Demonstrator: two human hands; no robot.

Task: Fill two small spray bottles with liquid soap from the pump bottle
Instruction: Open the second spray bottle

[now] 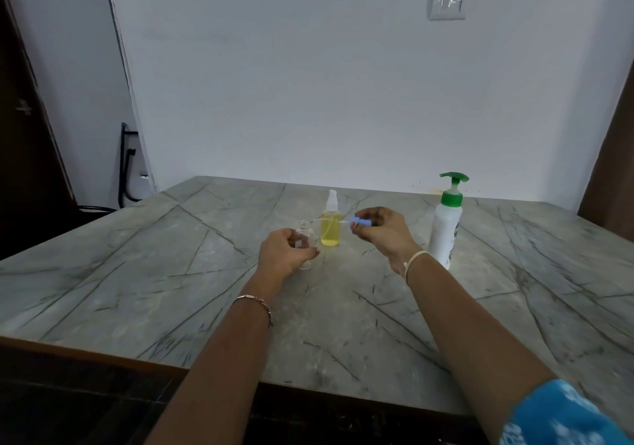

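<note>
Left hand (pixel 286 254): fingers curled round small clear spray bottle (pixel 304 238), empty, neck open, upright low over marble worktop (pixel 171 273).
Right hand (pixel 380 233): fingers pinch blue spray cap (pixel 360 221), dip tube pointing left.
Yellow-filled spray bottle (pixel 330 235) stands between hands, just behind them.
White pump bottle (pixel 446 228), green pump, upright right of right hand.

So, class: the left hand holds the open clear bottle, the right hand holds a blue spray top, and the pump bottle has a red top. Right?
No: the head view shows the pump bottle has a green top, not red. The rest stands.
</note>
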